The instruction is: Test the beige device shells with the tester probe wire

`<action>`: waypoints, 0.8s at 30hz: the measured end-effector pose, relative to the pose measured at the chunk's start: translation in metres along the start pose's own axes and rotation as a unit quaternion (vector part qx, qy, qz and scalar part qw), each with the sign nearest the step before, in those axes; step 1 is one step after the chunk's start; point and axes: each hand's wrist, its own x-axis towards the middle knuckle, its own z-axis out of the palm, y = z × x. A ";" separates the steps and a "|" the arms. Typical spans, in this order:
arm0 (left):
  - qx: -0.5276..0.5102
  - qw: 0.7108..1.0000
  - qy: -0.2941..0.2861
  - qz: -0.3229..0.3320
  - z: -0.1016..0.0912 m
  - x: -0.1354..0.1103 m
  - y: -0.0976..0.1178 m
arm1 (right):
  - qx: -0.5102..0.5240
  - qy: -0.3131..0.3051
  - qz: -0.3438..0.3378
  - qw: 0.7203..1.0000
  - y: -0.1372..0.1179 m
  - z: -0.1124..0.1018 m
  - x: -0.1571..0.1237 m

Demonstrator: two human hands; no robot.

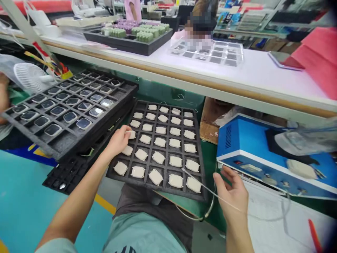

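A black foam tray [197,154] with several white watch-case parts [175,161] in its cells lies in front of me, on the green bench edge above my lap. My left hand [118,140] rests on the tray's left side, fingers curled on a white part [131,134] in the left column. My right hand [233,191] hovers at the tray's right front corner, fingers closed on a thin clear tube [200,184] whose tip points over the tray's front right cells.
A stack of black trays [63,144] with dark glass-faced watch parts [84,123] sits tilted at the left. A blue machine box [244,144] stands on the right. A white shelf [263,77] above carries more trays. A small fan [28,75] is far left. Another person sits beyond the shelf.
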 end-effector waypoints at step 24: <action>-0.394 0.893 -0.064 -0.209 -0.021 -0.027 0.001 | -0.007 -0.199 0.053 0.979 -0.053 0.049 0.040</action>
